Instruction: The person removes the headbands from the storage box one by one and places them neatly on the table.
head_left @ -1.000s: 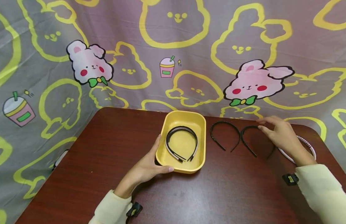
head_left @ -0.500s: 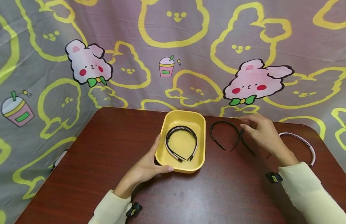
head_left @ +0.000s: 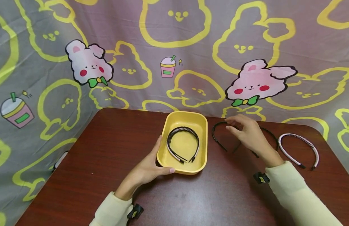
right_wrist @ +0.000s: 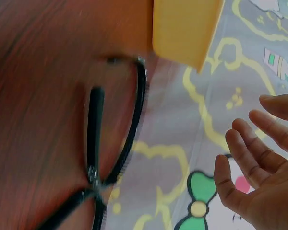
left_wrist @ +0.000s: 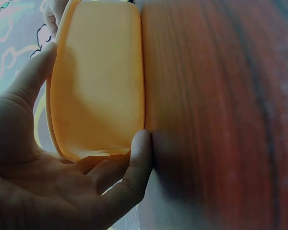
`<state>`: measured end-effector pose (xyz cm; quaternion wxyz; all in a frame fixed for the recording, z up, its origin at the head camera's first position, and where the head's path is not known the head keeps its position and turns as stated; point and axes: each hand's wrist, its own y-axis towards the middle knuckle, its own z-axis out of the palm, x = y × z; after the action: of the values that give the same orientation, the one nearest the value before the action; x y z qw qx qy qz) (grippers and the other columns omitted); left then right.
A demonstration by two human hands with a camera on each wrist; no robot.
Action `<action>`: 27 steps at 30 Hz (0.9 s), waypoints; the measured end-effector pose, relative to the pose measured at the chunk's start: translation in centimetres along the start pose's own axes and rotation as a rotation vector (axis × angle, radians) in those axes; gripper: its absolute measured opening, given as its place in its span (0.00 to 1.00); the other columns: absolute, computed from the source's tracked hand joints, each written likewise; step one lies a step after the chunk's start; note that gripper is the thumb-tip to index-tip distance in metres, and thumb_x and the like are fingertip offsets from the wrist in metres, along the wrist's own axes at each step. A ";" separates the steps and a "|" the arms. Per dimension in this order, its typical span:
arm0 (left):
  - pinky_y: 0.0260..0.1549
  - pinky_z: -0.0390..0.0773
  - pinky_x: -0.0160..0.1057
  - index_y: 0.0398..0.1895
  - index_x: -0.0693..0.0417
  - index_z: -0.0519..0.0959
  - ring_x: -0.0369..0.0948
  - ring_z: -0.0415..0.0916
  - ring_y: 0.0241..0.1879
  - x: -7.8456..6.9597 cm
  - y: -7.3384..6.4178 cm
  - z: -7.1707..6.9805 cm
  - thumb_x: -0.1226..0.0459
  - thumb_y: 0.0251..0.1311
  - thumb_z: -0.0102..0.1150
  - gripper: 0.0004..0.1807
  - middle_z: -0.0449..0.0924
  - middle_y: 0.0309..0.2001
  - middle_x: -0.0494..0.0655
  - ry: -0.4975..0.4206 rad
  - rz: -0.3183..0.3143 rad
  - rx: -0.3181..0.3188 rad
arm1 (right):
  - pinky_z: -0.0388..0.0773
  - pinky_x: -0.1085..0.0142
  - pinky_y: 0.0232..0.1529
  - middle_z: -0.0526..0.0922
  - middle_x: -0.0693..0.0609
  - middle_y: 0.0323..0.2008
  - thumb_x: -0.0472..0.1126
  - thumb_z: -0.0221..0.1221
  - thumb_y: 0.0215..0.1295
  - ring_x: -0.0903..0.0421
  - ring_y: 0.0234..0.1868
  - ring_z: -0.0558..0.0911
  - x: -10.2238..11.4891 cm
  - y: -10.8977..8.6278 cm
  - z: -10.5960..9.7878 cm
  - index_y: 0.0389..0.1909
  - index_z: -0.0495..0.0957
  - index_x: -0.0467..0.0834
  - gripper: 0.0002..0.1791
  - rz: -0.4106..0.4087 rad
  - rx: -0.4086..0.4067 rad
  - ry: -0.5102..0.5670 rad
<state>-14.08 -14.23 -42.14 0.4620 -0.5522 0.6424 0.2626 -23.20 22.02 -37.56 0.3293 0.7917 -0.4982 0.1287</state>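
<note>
My left hand (head_left: 144, 171) grips the near left corner of a yellow plastic box (head_left: 202, 158), thumb on the near side and fingers along the left wall. Inside the box lie dark and pale hair hoops (head_left: 170, 146), overlapping one another. To the right, my right hand (head_left: 249, 133) hovers over a black headband (head_left: 220, 145), hiding part of it. Its fingers are loosely bent and hold nothing, as the right wrist view shows. Past that hand lies a second black headband (head_left: 272, 134), partly covered by it, then a white wrapped headband (head_left: 286, 153).
Everything sits on a dark reddish-brown wooden table (head_left: 208, 201). Behind it hangs a grey curtain (head_left: 191, 56) printed with yellow outlines and pink rabbits, close against the table's back edge. Each sleeve has a small black wrist device (head_left: 261, 178) by it.
My right hand has moved left, from above the second black headband to above the one nearest the box. The white headband is uncovered. My left hand and the box stay put.
</note>
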 end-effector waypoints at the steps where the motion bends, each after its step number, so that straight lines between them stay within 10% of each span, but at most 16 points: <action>1: 0.79 0.52 0.63 0.87 0.37 0.35 0.57 0.50 0.82 0.0 0.0 0.0 0.56 0.53 0.82 0.71 0.44 0.86 0.53 0.000 0.001 0.001 | 0.78 0.61 0.44 0.88 0.47 0.41 0.35 0.68 0.69 0.54 0.43 0.83 0.2 0.1 0.3 0.51 0.86 0.40 0.12 -0.009 0.006 0.007; 12: 0.79 0.51 0.63 0.87 0.38 0.34 0.56 0.49 0.82 0.1 0.1 0.1 0.56 0.53 0.82 0.71 0.43 0.86 0.52 -0.006 0.010 0.007 | 0.79 0.52 0.44 0.88 0.45 0.41 0.31 0.69 0.65 0.46 0.45 0.86 2.0 1.3 3.1 0.50 0.87 0.38 0.12 -0.066 0.039 0.102; 19: 0.79 0.51 0.63 0.87 0.37 0.34 0.56 0.50 0.82 0.1 0.1 0.1 0.56 0.53 0.82 0.71 0.45 0.86 0.53 -0.006 0.009 0.003 | 0.76 0.63 0.37 0.87 0.45 0.39 0.31 0.71 0.64 0.51 0.40 0.84 3.0 1.8 4.8 0.50 0.87 0.38 0.13 -0.104 0.054 0.137; 27: 0.79 0.51 0.63 0.87 0.38 0.35 0.57 0.50 0.82 0.0 0.0 0.0 0.56 0.53 0.82 0.71 0.45 0.85 0.54 -0.007 0.009 0.003 | 0.80 0.49 0.46 0.87 0.40 0.45 0.31 0.69 0.65 0.45 0.46 0.84 3.8 2.7 6.5 0.51 0.86 0.36 0.13 -0.098 0.112 0.205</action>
<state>-14.09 -14.24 -42.11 0.4640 -0.5476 0.6436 0.2659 -24.59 14.36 -39.38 0.3395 0.8151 -0.4146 0.2203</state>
